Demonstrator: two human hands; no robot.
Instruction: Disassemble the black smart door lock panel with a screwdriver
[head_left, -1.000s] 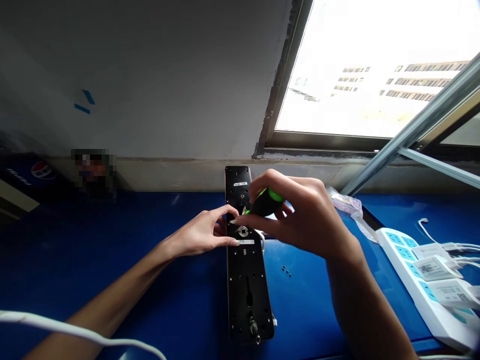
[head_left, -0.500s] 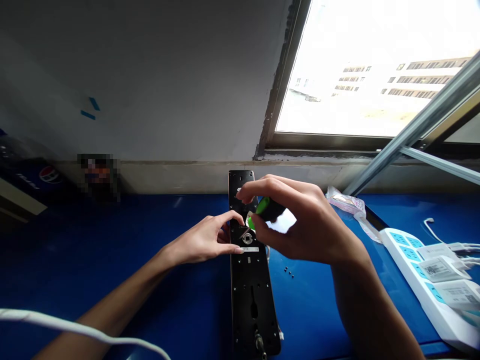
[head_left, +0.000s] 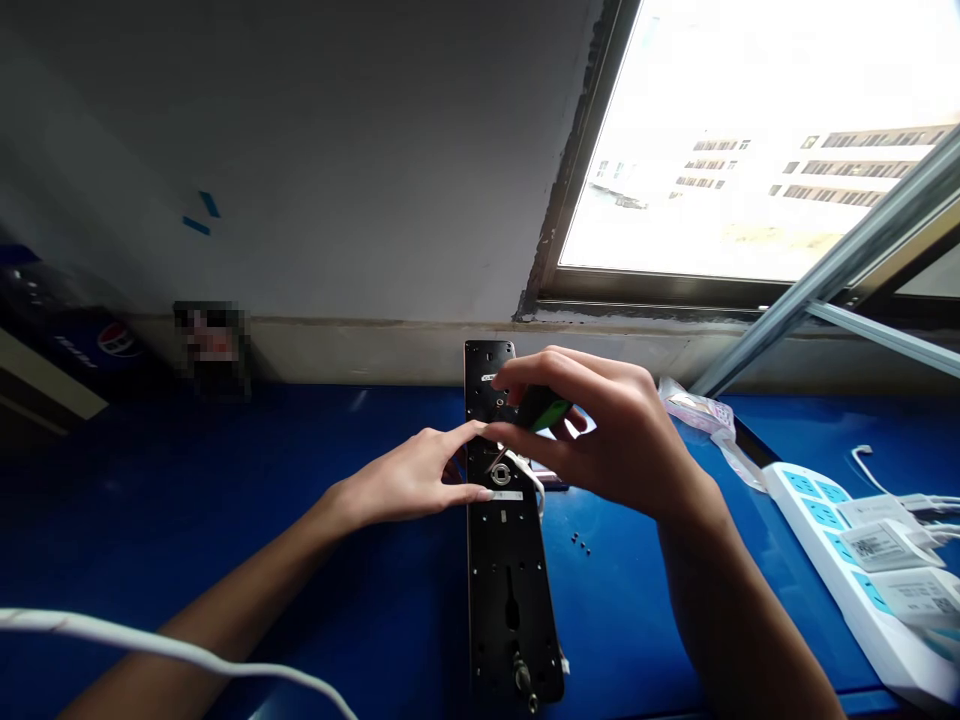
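A long black door lock panel (head_left: 517, 590) lies lengthwise in front of me, with screw holes, a square-holed ring and a spindle at its near end. My left hand (head_left: 420, 475) grips its left edge, thumb and index finger on the surface and the other fingers partly hidden. My right hand (head_left: 611, 430) holds a screwdriver (head_left: 551, 412) with a green and black handle. Its thin shaft slants down to the panel beside the ring; the exact contact of the tip is too small to tell. A white cable (head_left: 536, 480) runs along the panel's right side.
Several tiny screws (head_left: 581, 543) lie on the blue table (head_left: 300, 440) right of the panel. A white power strip (head_left: 832, 560) with plugged adapters stands at the right, near a plastic packet (head_left: 697, 410). A white cable (head_left: 187, 650) crosses the lower left; a bottle (head_left: 90, 335) is far left.
The screwdriver handle has turned and tilted in my right hand, whose thumb has moved left towards my left index finger. My left hand keeps its grip. The whole view has shifted slightly.
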